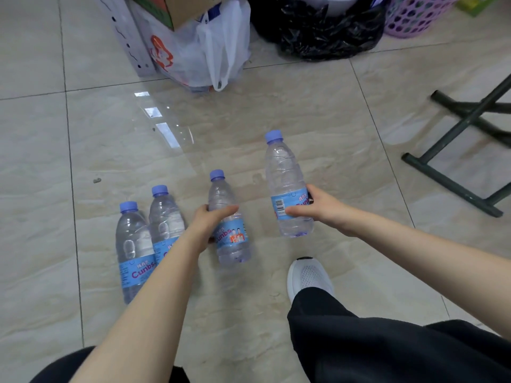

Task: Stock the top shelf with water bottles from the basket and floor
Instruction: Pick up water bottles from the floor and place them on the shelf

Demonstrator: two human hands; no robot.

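Our left hand (210, 222) is curled round the middle of a clear plastic water bottle with a blue cap and blue label (232, 244), the thumb lying across its front just above the label. Our right hand (318, 208) grips a second clear blue-capped bottle (284, 172) at its label, thumb beside the barcode and fingers behind. This one sits farther out and to the right, apart from the first. Both held bottles are roughly upright, and we cannot tell whether their bases touch the glossy beige tiled floor (249, 120).

Left of our left forearm, two more bottles of the same kind stand on the tiles, touching each other: the nearer bottle (132, 244) and the farther bottle (166, 217). The forearm crosses in front of their lower right sides.

Near the held bottles we see a white mesh shoe (307, 275) below a black trouser leg (359, 341). Along the far edge sit a white plastic carrier bag (215, 45), a crumpled black plastic bag (326, 31) and a purple perforated plastic basket (414, 15) — its contents are out of view. A dark metal folding frame (464, 139) stands at the right.
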